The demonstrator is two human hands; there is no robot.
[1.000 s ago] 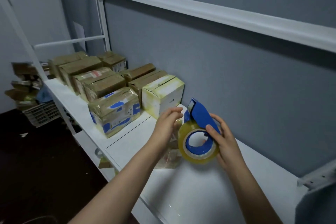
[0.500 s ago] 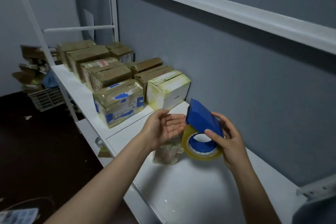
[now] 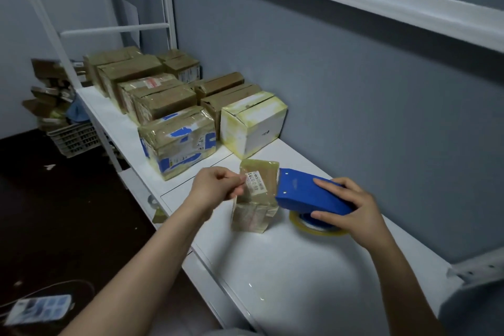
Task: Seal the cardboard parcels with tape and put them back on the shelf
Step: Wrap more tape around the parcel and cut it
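Observation:
A small brown parcel (image 3: 256,199) with a white label stands upright on the white shelf (image 3: 272,267). My left hand (image 3: 212,185) is at the parcel's upper left edge. Its thumb and fingers are pinched together, apparently on the end of the clear tape. My right hand (image 3: 351,210) grips the blue tape dispenser (image 3: 305,194) from above. The dispenser's mouth touches the parcel's right side, and its yellowish tape roll (image 3: 316,229) rests on the shelf. The strip of tape itself is hard to make out.
Several taped cardboard parcels fill the shelf's far left, the nearest being a blue-marked one (image 3: 177,142) and a white box (image 3: 251,123). An upper shelf rail (image 3: 354,0) runs overhead. On the floor to the left are a grey basket (image 3: 73,139) and a flat packet (image 3: 38,308).
The dispenser has come down from mid-air onto the shelf beside the small parcel. My left hand went from open by the roll to pinched at the parcel's left edge.

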